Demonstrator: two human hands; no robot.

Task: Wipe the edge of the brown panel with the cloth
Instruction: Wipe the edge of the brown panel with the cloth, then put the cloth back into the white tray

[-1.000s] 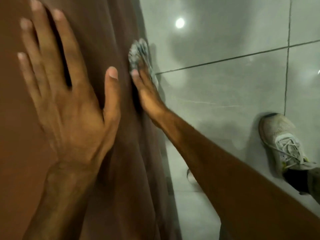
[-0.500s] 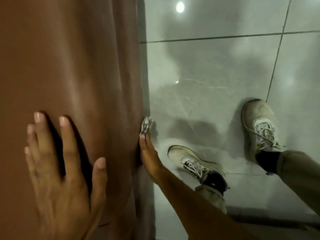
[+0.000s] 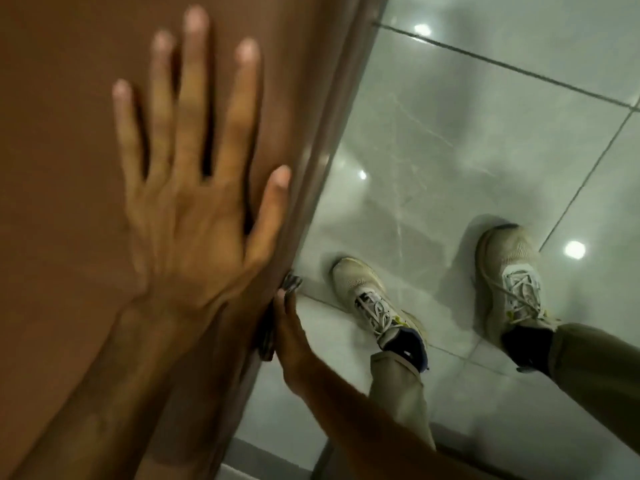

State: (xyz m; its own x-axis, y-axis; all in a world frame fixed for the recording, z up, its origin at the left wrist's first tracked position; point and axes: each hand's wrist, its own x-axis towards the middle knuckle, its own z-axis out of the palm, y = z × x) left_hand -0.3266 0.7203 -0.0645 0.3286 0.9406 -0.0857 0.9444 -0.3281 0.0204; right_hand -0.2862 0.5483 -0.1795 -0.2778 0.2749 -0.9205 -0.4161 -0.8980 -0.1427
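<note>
Right hand (image 3: 291,336) grip clamps cloth (image 3: 277,317) flat against brown panel (image 3: 69,168) edge, left hand (image 3: 194,216) splayed open above it on the face; slackened pressure risks dropping cloth.

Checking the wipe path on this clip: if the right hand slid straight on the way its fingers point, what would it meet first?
Nothing, it seems. The right hand presses the dark patterned cloth against the brown panel's edge, fingers pointing up along it. That edge strip looks free to the frame's top; the left hand lies flat on the panel face beside it.
</note>
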